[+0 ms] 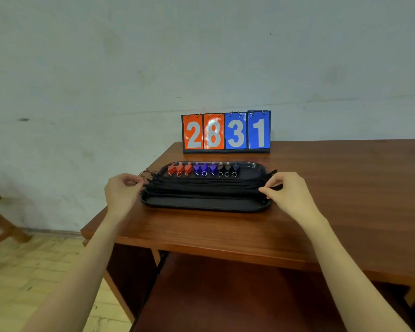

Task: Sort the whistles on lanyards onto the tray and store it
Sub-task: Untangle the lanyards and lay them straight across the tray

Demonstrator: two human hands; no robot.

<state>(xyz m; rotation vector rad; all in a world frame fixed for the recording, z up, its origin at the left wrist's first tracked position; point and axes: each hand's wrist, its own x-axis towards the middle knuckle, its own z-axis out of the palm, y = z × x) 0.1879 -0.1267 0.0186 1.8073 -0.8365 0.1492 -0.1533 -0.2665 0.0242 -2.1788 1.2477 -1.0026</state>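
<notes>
A black oval tray (pixel 205 204) lies on the brown wooden table (pixel 333 200). Along its far side stand three red whistles (pixel 179 168), three blue-purple whistles (pixel 204 168) and three dark whistles (pixel 228 169) in a row. Their black lanyards (pixel 206 185) stretch in a bundle across the tray's middle. My left hand (pixel 121 190) pinches the lanyards' left ends at the tray's left rim. At the right rim, my right hand (pixel 286 190) pinches the lanyards' right ends.
A flip scoreboard (pixel 226 132) reading 28 in orange and 31 in blue stands behind the tray against the wall. Below the table's front edge sits a lower brown shelf (pixel 225 295). A wooden stool (pixel 0 221) stands at the far left on the tiled floor.
</notes>
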